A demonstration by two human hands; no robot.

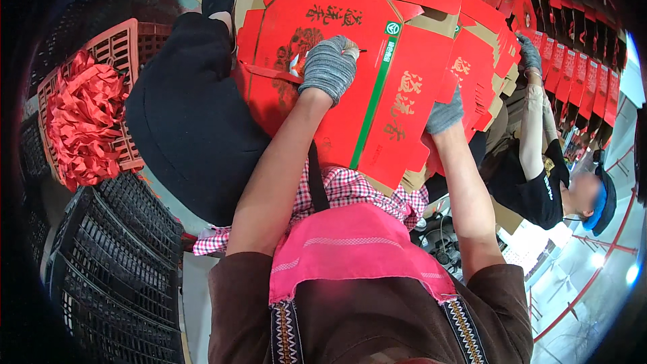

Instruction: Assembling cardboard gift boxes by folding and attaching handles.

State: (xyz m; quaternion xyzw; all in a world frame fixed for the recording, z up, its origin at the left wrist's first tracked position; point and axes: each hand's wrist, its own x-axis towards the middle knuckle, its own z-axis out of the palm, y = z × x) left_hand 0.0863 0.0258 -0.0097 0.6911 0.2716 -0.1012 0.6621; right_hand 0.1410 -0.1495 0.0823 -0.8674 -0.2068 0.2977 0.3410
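Lettering (410,83), gold and dark, on red carton (330,125)

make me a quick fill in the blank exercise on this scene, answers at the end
1. The left hand is over a cardboard box whose main colour is ____.
2. The long stripe across the box is ____.
3. The apron below the box is ____.
4. The crate of red strips is in the picture's ____ half.

Missing words: red; green; pink; left.
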